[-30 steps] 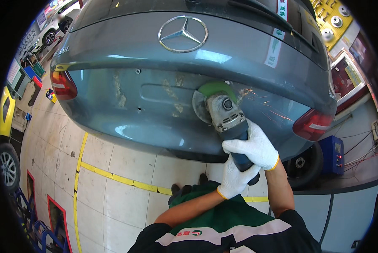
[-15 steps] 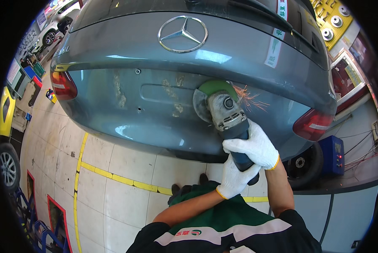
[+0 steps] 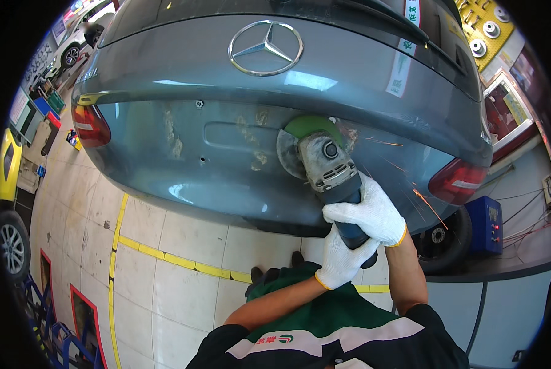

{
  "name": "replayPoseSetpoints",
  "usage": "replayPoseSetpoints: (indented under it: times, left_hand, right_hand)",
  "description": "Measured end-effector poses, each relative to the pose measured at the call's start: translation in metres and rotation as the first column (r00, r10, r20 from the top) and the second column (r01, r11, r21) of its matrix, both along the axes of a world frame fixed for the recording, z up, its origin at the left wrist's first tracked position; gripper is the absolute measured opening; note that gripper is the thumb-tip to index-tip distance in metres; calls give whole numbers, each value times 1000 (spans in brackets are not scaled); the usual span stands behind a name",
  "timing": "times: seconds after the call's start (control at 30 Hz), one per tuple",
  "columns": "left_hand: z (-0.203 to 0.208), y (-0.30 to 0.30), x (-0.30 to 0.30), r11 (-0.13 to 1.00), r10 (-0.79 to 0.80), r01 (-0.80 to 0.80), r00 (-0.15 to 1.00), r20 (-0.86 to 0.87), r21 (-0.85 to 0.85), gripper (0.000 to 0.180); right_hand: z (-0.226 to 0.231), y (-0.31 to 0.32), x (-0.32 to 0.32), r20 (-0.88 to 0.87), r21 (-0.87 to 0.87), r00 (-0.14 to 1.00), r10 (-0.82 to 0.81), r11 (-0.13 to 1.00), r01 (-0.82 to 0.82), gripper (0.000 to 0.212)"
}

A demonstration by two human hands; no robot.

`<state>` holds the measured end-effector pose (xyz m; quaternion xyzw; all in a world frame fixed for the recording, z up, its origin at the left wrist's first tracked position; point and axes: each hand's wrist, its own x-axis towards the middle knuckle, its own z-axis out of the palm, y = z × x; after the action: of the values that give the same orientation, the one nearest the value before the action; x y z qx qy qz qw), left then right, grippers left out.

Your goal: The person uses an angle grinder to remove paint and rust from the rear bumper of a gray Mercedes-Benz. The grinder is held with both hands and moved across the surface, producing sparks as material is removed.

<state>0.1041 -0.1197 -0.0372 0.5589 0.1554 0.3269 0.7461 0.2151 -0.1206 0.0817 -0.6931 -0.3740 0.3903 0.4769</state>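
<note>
Both my hands wear white knit gloves with yellow cuffs and grip an angle grinder (image 3: 326, 163). My right hand (image 3: 374, 212) is wrapped round the front of its dark body. Lower down, my left hand (image 3: 343, 258) closes on the rear of the handle. The grinder's green disc (image 3: 315, 126) meets the grey car's tailgate (image 3: 232, 166), right of centre, and orange sparks (image 3: 432, 206) fly off to the right. Left of the disc the panel bears scuffed, brownish bare patches (image 3: 174, 135) and two small holes. Part of the disc is hidden behind the guard and grinder head.
A red tail light (image 3: 457, 181) sits right of the grinder, another (image 3: 92, 125) at the far left. A blue machine (image 3: 486, 226) and a tyre (image 3: 441, 243) stand at the right. Yellow tape (image 3: 183, 261) crosses the tiled floor. Another car's wheel (image 3: 12, 243) shows at left.
The sparks have spread from a tight burst beside the disc to longer streaks reaching down and right. The grinder has shifted very slightly left and up; both hands keep their hold.
</note>
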Motion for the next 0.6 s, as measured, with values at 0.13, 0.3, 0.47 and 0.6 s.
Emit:
replayPoseSetpoints:
  times: [0.13,0.3,0.47,0.6]
  left_hand:
    - [1,0,-2,1000,-16,16,1000,-8,-9,61]
    - [5,4,-2,999,-44,44,999,-22,-16,60]
    - [0,-2,-3,1000,-11,11,1000,11,-22,61]
    - [-1,-1,-2,1000,-29,29,999,-20,7,62]
  right_hand:
    - [0,-1,0,38,-23,999,-1,1000,2,72]
    - [5,-6,-2,-138,-29,988,-70,997,67,73]
    - [-1,-5,0,6,-8,1000,-11,1000,11,73]
    - [-2,-6,-1,-30,-1,999,-19,1000,19,70]
